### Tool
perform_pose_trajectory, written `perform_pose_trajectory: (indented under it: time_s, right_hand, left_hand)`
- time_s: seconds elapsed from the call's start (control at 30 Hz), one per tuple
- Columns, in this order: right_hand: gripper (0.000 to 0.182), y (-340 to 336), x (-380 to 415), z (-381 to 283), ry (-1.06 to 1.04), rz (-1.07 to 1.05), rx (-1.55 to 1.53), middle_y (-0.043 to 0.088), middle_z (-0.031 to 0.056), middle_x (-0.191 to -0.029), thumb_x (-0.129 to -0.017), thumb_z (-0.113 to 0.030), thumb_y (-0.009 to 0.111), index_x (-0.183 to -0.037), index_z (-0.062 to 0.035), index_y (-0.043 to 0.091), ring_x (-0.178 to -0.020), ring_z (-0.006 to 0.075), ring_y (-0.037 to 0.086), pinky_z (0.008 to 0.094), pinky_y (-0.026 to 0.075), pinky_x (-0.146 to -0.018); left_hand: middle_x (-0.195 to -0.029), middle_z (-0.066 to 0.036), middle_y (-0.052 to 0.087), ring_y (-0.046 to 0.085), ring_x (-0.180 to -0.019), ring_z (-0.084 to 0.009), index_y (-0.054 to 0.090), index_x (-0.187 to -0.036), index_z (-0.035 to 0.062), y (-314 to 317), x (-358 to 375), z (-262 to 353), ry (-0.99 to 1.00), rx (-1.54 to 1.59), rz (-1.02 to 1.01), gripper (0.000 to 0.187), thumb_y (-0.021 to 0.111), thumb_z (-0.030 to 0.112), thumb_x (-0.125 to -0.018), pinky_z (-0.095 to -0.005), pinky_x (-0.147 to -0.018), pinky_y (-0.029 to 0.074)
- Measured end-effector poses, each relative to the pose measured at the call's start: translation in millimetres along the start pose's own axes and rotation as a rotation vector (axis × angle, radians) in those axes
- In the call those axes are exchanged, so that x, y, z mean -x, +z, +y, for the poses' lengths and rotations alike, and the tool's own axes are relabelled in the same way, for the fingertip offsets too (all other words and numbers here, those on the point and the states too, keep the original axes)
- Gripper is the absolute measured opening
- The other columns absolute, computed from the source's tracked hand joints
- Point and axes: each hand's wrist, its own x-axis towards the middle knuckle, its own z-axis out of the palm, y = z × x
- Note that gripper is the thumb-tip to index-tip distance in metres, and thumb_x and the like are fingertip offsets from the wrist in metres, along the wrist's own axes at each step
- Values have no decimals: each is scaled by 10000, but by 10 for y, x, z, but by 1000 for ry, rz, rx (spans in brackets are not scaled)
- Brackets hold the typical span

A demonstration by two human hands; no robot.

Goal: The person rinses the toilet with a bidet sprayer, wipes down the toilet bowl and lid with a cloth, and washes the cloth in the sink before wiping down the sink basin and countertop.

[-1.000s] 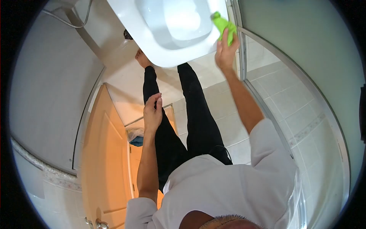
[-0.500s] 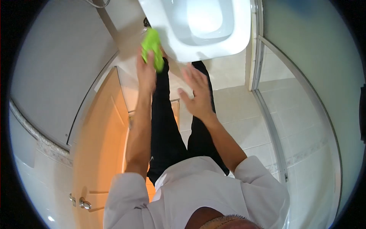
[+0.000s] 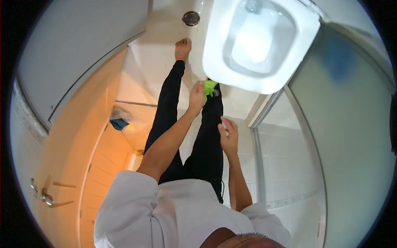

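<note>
A bright green cloth (image 3: 209, 87) is bunched in my left hand (image 3: 196, 98), whose fingers are closed round it. The cloth hangs in front of my right trouser leg, close to the toilet's front edge. My right hand (image 3: 229, 136) is lower and to the right, over the tiled floor beside that leg. Its fingers are loosely bent and apart, with nothing in them. Ahead is a white toilet (image 3: 213, 58) with its bowl uncovered and water inside. Neither hand touches it.
A round floor drain (image 3: 191, 18) lies left of the toilet, beyond my bare left foot (image 3: 182, 48). An orange-lit door (image 3: 70, 165) stands open at left, near a grey panel (image 3: 91, 37). A frosted glass screen (image 3: 335, 124) with a metal frame runs along the right.
My left hand has moved right and lower with the green cloth, from beside the toilet to before my right leg. My right hand has moved lower. The view has shifted, showing the drain and left foot.
</note>
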Motion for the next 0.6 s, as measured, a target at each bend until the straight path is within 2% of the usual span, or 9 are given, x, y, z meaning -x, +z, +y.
perform_pose_trajectory:
  time_s: [0.03, 0.1, 0.17, 0.3, 0.37, 0.47, 0.5, 0.57, 0.6]
  right_hand:
    - [385, -34, 38, -44, 53, -48, 7, 625, 186, -1302, -991, -250, 659, -1324, -56, 672, -1218, 341, 559, 427, 453, -1044]
    - [378, -81, 58, -80, 93, -105, 37, 627, 185, -1294, -1000, -256, 647, -1320, -57, 673, -1217, 340, 562, 421, 471, -1031]
    - [367, -159, 61, -51, 176, -105, 128, 632, 185, -1278, -1011, -266, 628, -1309, -58, 678, -1217, 338, 562, 406, 516, -972]
    - [367, -241, -32, -59, 231, -155, 221, 629, 183, -1281, -1018, -270, 623, -1323, -69, 670, -1204, 325, 572, 384, 549, -940]
    - [374, -228, -53, -14, 223, -163, 243, 635, 174, -1277, -1033, -287, 611, -1332, -69, 663, -1174, 303, 594, 377, 551, -946]
    - [378, -225, -113, -125, 315, -170, 231, 651, 144, -1265, -1053, -304, 587, -1326, -56, 666, -1141, 269, 630, 354, 547, -923]
    - [378, -219, -131, -140, 313, -172, 249, 651, 144, -1265, -1053, -304, 587, -1326, -56, 666, -1141, 269, 630, 354, 547, -923]
    - [382, -259, -115, -180, 413, -138, 147, 657, 147, -1291, -1049, -267, 580, -1337, -25, 652, -1179, 251, 620, 366, 490, -1011]
    - [396, -284, -105, -166, 454, -134, 124, 656, 151, -1293, -1053, -263, 574, -1333, 7, 644, -1210, 252, 609, 363, 480, -1034]
  left_hand:
    - [-1358, -165, 553, 545, -1203, -262, 607, -1225, -35, -31, -65, 143, 2, 26, 19, 424, 395, 317, -1123, -364, -1060, 409]
    - [-1393, -167, 531, 507, -1243, -265, 607, -1221, -32, -120, -359, 367, 238, 195, 184, 381, 428, 285, -1110, -357, -1084, 387]
    - [-1421, -168, 512, 456, -1315, -280, 586, -1272, -19, -52, -589, 1151, 550, 90, 174, 355, 456, 257, -1090, -368, -1123, 352]
    - [-1482, -190, 491, 410, -1385, -354, 487, -1430, 10, 180, -1555, 2056, 753, -1, -15, 453, 470, 267, -1058, -417, -1184, 301]
    - [-1505, -192, 477, 420, -1385, -336, 469, -1473, 18, 279, -1983, 2513, 817, -30, 0, 505, 375, 332, -1089, -400, -1195, 273]
    - [-1533, -197, 468, 393, -1419, -347, 467, -1488, 20, 435, -2876, 2455, 930, 14, -125, 549, 342, 373, -1087, -425, -1211, 250]
    - [-1565, -187, 442, 338, -1469, -358, 517, -1459, 58, 500, -3055, 2105, 909, 16, -81, 549, 323, 390, -1067, -447, -1197, 243]
    - [-1563, -186, 445, 337, -1470, -359, 502, -1482, 74, 499, -2926, 1677, 540, 30, -47, 556, 290, 389, -1076, -455, -1200, 209]
    - [-1552, -192, 454, 330, -1475, -359, 496, -1486, 72, 497, -2801, 1306, 482, 6, -27, 557, 272, 383, -1082, -468, -1195, 204]
